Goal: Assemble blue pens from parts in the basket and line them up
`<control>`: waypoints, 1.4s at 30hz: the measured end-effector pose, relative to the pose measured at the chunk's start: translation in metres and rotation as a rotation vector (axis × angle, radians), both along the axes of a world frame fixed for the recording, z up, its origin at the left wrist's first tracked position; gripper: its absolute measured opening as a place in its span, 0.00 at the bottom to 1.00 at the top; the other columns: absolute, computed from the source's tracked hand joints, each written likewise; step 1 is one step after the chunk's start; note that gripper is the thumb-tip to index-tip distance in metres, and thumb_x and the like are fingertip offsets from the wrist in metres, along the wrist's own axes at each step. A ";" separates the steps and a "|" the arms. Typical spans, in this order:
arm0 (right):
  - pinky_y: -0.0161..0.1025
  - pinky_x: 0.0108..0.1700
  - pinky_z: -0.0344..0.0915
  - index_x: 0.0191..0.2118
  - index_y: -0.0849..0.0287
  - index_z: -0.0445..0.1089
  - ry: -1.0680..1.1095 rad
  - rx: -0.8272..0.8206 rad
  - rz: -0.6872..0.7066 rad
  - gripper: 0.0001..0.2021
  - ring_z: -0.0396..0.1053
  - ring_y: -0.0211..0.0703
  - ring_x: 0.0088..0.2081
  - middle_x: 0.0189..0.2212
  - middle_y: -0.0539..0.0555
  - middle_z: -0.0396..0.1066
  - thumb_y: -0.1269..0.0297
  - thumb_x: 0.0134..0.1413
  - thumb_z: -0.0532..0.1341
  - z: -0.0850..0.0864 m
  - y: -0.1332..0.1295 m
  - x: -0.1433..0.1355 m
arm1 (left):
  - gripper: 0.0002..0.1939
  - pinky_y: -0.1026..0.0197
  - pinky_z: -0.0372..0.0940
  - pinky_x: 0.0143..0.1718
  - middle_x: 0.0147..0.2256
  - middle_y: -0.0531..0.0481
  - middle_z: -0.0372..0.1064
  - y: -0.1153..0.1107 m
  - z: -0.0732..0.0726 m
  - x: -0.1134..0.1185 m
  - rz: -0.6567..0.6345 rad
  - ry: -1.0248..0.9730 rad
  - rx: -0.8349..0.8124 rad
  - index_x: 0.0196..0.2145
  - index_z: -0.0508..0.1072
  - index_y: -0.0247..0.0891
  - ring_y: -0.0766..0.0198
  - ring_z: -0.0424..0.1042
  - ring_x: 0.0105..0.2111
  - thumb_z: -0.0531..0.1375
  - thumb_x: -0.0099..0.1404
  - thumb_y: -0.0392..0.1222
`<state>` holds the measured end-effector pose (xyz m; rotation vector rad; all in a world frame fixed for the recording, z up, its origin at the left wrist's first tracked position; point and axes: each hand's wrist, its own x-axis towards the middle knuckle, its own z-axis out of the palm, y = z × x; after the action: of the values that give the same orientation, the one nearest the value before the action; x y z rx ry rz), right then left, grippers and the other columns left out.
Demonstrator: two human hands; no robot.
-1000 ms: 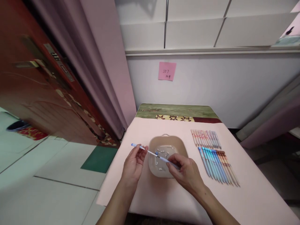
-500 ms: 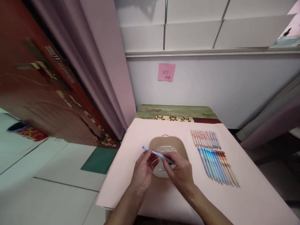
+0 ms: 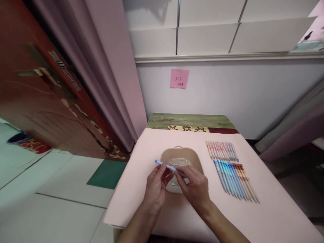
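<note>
A light blue pen (image 3: 162,163) with a darker blue end is held slantwise above a beige basin (image 3: 196,157). My left hand (image 3: 155,187) grips its middle between thumb and fingers. The other end is pinched in my right hand (image 3: 196,185), whose fingers hide that end. Small pale bits (image 3: 174,184) lie in the basin under the hands. On the right of the table, blue and brown-topped pens (image 3: 231,179) lie side by side, with a row of pinkish and grey pens (image 3: 221,150) behind them.
A pink cloth (image 3: 136,182) covers most of the table, whose green back edge (image 3: 189,118) touches the wall. A pink note (image 3: 179,78) is stuck on the wall. At the left are a purple curtain and a red door (image 3: 37,101).
The two parts of the pen look closer together, and the pale gap between the hands has narrowed. My left hand has shifted slightly to the right.
</note>
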<state>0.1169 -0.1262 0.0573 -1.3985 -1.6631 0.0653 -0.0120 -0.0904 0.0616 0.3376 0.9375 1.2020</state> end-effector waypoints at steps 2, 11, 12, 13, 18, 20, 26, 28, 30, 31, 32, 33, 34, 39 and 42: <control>0.33 0.34 0.62 0.37 0.56 0.72 -0.004 0.004 -0.002 0.06 0.71 0.39 0.31 0.29 0.52 0.73 0.66 0.58 0.58 0.001 0.000 0.000 | 0.10 0.65 0.71 0.30 0.30 0.47 0.73 -0.001 0.000 0.001 -0.016 0.000 0.013 0.31 0.73 0.31 0.65 0.73 0.30 0.68 0.53 0.37; 0.33 0.29 0.58 0.33 0.55 0.74 0.017 -0.217 -0.040 0.10 0.72 0.40 0.28 0.28 0.51 0.76 0.60 0.60 0.56 0.000 0.000 0.004 | 0.10 0.69 0.70 0.25 0.35 0.44 0.75 -0.003 0.005 0.005 -0.051 0.041 0.055 0.34 0.74 0.31 0.64 0.75 0.33 0.67 0.54 0.37; 0.34 0.28 0.57 0.31 0.55 0.74 0.011 -0.260 -0.044 0.13 0.72 0.40 0.27 0.26 0.51 0.75 0.59 0.61 0.55 0.000 0.000 0.004 | 0.10 0.69 0.71 0.27 0.35 0.43 0.75 -0.003 0.006 0.006 -0.057 0.019 0.066 0.34 0.74 0.31 0.63 0.75 0.34 0.67 0.54 0.37; 0.34 0.27 0.56 0.29 0.55 0.74 0.008 -0.300 -0.049 0.16 0.71 0.40 0.25 0.24 0.51 0.74 0.58 0.62 0.53 0.000 0.000 0.005 | 0.10 0.68 0.72 0.29 0.35 0.42 0.75 -0.003 0.006 0.007 -0.055 0.000 0.080 0.34 0.74 0.31 0.62 0.75 0.34 0.67 0.54 0.36; 0.34 0.26 0.57 0.36 0.56 0.73 0.116 -0.398 0.022 0.15 0.69 0.40 0.24 0.23 0.51 0.73 0.56 0.62 0.52 0.004 -0.001 0.003 | 0.08 0.66 0.73 0.35 0.31 0.45 0.75 -0.001 0.005 0.009 0.025 -0.012 0.152 0.32 0.74 0.30 0.63 0.76 0.33 0.67 0.54 0.35; 0.33 0.27 0.58 0.46 0.57 0.68 0.205 -0.396 0.072 0.13 0.69 0.40 0.24 0.23 0.49 0.71 0.58 0.58 0.57 0.005 -0.003 0.002 | 0.08 0.66 0.73 0.35 0.31 0.45 0.75 0.001 0.004 0.007 0.056 -0.002 0.156 0.32 0.74 0.31 0.64 0.76 0.32 0.67 0.54 0.34; 0.32 0.27 0.60 0.34 0.57 0.67 0.386 -0.332 0.118 0.06 0.67 0.38 0.24 0.23 0.49 0.70 0.61 0.56 0.58 -0.001 -0.007 -0.001 | 0.10 0.66 0.73 0.34 0.31 0.46 0.75 0.001 0.009 0.003 0.031 0.028 0.170 0.32 0.74 0.31 0.63 0.76 0.32 0.68 0.53 0.36; 0.33 0.26 0.60 0.34 0.57 0.69 0.386 -0.304 0.102 0.08 0.67 0.38 0.23 0.23 0.49 0.70 0.59 0.57 0.58 -0.002 -0.008 -0.002 | 0.11 0.67 0.72 0.31 0.32 0.45 0.75 0.000 0.012 0.002 0.004 0.053 0.169 0.33 0.74 0.31 0.62 0.76 0.33 0.68 0.52 0.37; 0.33 0.26 0.60 0.35 0.56 0.70 0.382 -0.309 0.100 0.09 0.67 0.38 0.22 0.21 0.49 0.70 0.57 0.58 0.58 -0.001 -0.009 -0.002 | 0.13 0.68 0.72 0.29 0.33 0.43 0.75 -0.002 0.013 0.001 -0.022 0.087 0.170 0.34 0.74 0.31 0.61 0.76 0.33 0.69 0.52 0.39; 0.32 0.25 0.61 0.34 0.56 0.71 0.401 -0.330 0.111 0.11 0.67 0.38 0.21 0.21 0.49 0.70 0.56 0.58 0.57 -0.001 -0.009 -0.002 | 0.13 0.67 0.71 0.29 0.34 0.43 0.75 -0.003 0.013 0.000 -0.034 0.102 0.173 0.34 0.74 0.31 0.61 0.75 0.33 0.69 0.52 0.39; 0.32 0.24 0.61 0.32 0.57 0.71 0.442 -0.366 0.129 0.13 0.67 0.37 0.20 0.20 0.50 0.70 0.54 0.59 0.56 -0.001 -0.008 -0.002 | 0.14 0.67 0.71 0.28 0.34 0.43 0.75 -0.003 0.013 0.000 -0.044 0.113 0.176 0.34 0.74 0.31 0.61 0.75 0.33 0.69 0.52 0.40; 0.32 0.23 0.61 0.30 0.57 0.70 0.503 -0.417 0.153 0.16 0.66 0.37 0.19 0.19 0.50 0.70 0.52 0.60 0.55 -0.001 -0.008 -0.002 | 0.14 0.66 0.71 0.28 0.34 0.42 0.75 -0.004 0.013 0.000 -0.055 0.121 0.178 0.35 0.74 0.31 0.62 0.75 0.32 0.68 0.52 0.41; 0.31 0.21 0.60 0.28 0.58 0.69 0.578 -0.481 0.185 0.19 0.65 0.36 0.17 0.17 0.50 0.70 0.50 0.60 0.53 -0.003 -0.007 -0.002 | 0.14 0.66 0.70 0.28 0.34 0.42 0.75 -0.005 0.012 0.000 -0.065 0.127 0.181 0.35 0.74 0.30 0.63 0.74 0.31 0.68 0.52 0.41; 0.30 0.17 0.56 0.29 0.60 0.72 0.821 -0.696 0.322 0.23 0.60 0.34 0.14 0.14 0.49 0.67 0.44 0.56 0.54 -0.014 -0.003 -0.002 | 0.14 0.69 0.66 0.25 0.32 0.43 0.75 -0.004 0.011 0.000 -0.025 0.142 0.175 0.34 0.74 0.30 0.68 0.71 0.26 0.68 0.52 0.40; 0.30 0.21 0.60 0.38 0.60 0.73 0.803 -0.656 0.323 0.20 0.63 0.34 0.17 0.17 0.48 0.68 0.46 0.53 0.59 -0.015 -0.003 0.000 | 0.14 0.68 0.67 0.27 0.32 0.44 0.75 -0.001 0.011 0.000 0.000 0.129 0.154 0.34 0.72 0.32 0.65 0.73 0.29 0.68 0.52 0.40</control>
<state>0.1172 -0.1293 0.0427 -1.2676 -1.1769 1.2797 -0.0121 -0.0911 0.0724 0.5439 0.9577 1.2675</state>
